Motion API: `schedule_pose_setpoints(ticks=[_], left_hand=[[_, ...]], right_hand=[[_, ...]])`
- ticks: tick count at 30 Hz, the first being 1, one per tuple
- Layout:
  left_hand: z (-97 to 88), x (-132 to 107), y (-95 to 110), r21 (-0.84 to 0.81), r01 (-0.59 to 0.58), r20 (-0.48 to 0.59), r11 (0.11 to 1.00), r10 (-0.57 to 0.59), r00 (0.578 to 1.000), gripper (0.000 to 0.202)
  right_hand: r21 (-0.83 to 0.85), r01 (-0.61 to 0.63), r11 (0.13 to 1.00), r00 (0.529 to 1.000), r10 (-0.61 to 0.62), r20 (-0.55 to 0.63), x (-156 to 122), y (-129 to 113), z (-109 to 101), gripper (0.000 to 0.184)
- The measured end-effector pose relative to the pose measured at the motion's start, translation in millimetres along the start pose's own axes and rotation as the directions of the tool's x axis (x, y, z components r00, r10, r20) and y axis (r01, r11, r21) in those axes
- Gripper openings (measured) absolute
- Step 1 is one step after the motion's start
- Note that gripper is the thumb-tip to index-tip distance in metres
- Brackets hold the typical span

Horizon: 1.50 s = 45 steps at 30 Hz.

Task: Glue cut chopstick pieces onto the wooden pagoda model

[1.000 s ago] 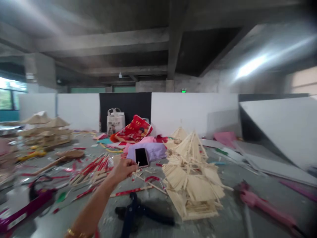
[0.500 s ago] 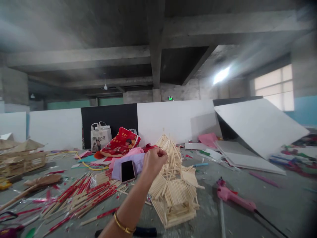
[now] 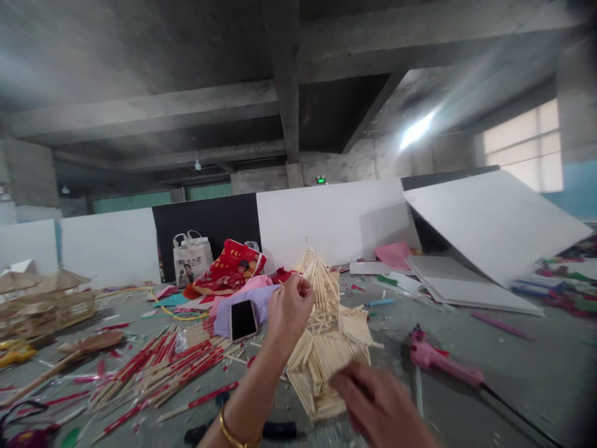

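Observation:
A pale model building made of thin wooden sticks (image 3: pixel 333 354) stands in front of me, with slatted roofs low down and a pointed stick tower (image 3: pixel 321 280) behind. My left hand (image 3: pixel 291 308), with a gold bangle at the wrist, is raised beside the tower. Its thumb and fingers are pinched together; whatever lies between them is too small to make out. Low at the front, my right hand (image 3: pixel 377 398) covers part of the lower roof and right side of the model. Motion blurs its fingers, so I cannot tell whether they grip anything or touch the sticks.
A pink glue gun (image 3: pixel 443 364) with a black cord lies to the right. Red-tipped sticks (image 3: pixel 158 373) are strewn at the left, near a phone (image 3: pixel 243 320) on purple cloth. White boards (image 3: pixel 494 230) lean at the back right. More wooden models (image 3: pixel 41 302) stand far left.
My right hand has come into view from below, over the front of the model. My left hand stays pinched beside the tower, nearly unmoved. The view has tilted slightly.

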<state>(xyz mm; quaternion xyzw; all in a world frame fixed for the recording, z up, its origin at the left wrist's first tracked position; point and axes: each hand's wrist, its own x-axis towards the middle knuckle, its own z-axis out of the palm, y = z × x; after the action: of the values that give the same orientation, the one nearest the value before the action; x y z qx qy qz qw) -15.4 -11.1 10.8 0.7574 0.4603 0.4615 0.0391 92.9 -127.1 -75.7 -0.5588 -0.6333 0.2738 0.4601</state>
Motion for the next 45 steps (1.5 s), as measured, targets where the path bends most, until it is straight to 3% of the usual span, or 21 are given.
schedule_pose_setpoints(ticks=[2, 4, 6, 8, 15, 22, 29, 37, 45], left_hand=[[-0.8, 0, -2, -0.035, 0.002, -0.015, 0.999, -0.002, 1.0, 0.01], [-1.9, 1, -6, -0.087, 0.013, -0.031, 0.996, -0.016, 0.999, 0.01], [-3.1, 2, -13, -0.154, 0.031, -0.031, 0.988, -0.036, 0.999, 0.011], [-4.2, 1, -20, -0.222, 0.053, -0.012, 0.974, -0.057, 0.998, 0.013], [0.3, -10, -24, -0.323, 0.104, 0.009, 0.941, -0.107, 0.994, 0.013], [7.1, -12, -13, -0.316, 0.12, 0.051, 0.941, -0.109, 0.993, 0.008], [-0.1, -9, -6, -0.187, 0.086, -0.032, 0.979, -0.094, 0.995, 0.004], [7.2, -5, -7, -0.057, 0.05, -0.05, 0.997, -0.053, 0.997, 0.005], [0.7, -7, 2, 0.087, 0.023, -0.015, 0.996, -0.022, 1.0, 0.006]], right_hand=[[0.295, -0.107, 0.95, 0.994, 0.109, 0.01, 26, -12, 1, 0.029], [0.57, -0.17, 0.804, 0.984, 0.172, 0.051, 45, -21, 3, 0.026], [0.732, -0.197, 0.652, 0.978, 0.187, 0.097, 58, -27, 6, 0.024], [0.802, -0.213, 0.558, 0.974, 0.183, 0.131, 64, -30, 10, 0.019], [0.883, -0.23, 0.408, 0.972, 0.145, 0.186, 70, -31, 16, 0.022], [0.913, -0.266, 0.309, 0.959, 0.177, 0.219, 73, -25, 17, 0.022], [0.931, -0.281, 0.234, 0.946, 0.232, 0.227, 76, -28, 14, 0.014], [0.936, -0.264, 0.233, 0.944, 0.261, 0.202, 77, -27, 14, 0.014], [0.938, -0.249, 0.242, 0.948, 0.26, 0.185, 80, -27, 14, 0.015]])
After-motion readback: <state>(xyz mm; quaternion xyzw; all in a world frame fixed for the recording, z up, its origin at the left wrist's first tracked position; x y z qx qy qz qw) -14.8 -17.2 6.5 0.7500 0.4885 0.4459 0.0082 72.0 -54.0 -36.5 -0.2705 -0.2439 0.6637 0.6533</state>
